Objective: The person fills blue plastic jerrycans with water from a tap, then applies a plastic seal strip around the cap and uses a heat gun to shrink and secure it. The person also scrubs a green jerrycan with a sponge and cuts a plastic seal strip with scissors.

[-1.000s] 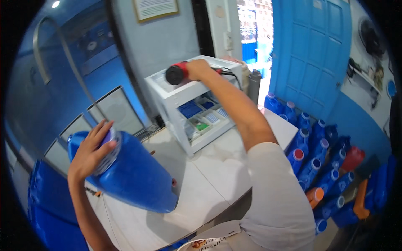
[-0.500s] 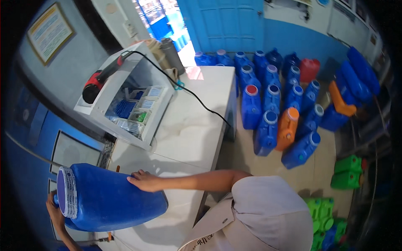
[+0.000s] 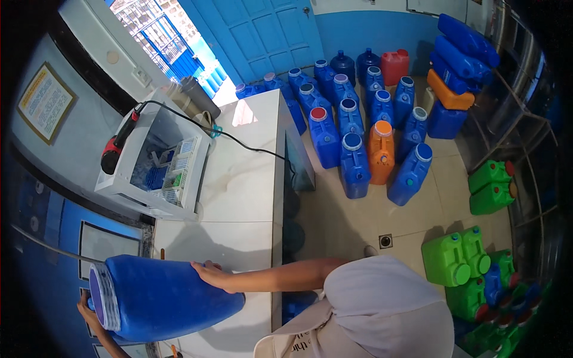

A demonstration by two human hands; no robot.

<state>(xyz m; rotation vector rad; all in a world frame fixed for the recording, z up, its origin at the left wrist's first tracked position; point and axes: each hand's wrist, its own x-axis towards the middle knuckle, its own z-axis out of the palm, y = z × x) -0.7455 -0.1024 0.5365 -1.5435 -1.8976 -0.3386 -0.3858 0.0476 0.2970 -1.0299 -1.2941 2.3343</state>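
Observation:
A large blue plastic water jug (image 3: 173, 298) lies tipped on its side over the left counter, its wide round mouth pointing left. A white band with small print wraps the mouth, and a purple lid or inner face (image 3: 97, 298) shows there. My left hand (image 3: 87, 309) grips the jug at its mouth end, with fingers around a small blue cap or spout; part of that hand is behind the jug. My right hand (image 3: 213, 277) is closed over the upper edge near the jug's bottom end, its fingertips partly hidden.
A white cabinet (image 3: 122, 194) with small baskets stands on the counter (image 3: 239, 179), a red-and-black heat gun (image 3: 119, 143) on top, its black cord trailing across. Several blue jugs and an orange jug (image 3: 381, 152) stand on the floor. Green jugs (image 3: 444, 259) sit at right; a floor drain (image 3: 386, 241) lies between.
My view has turned toward the right, so more floor and green jugs show. The jug stays tipped in both hands, appearing slightly lower and further right in view.

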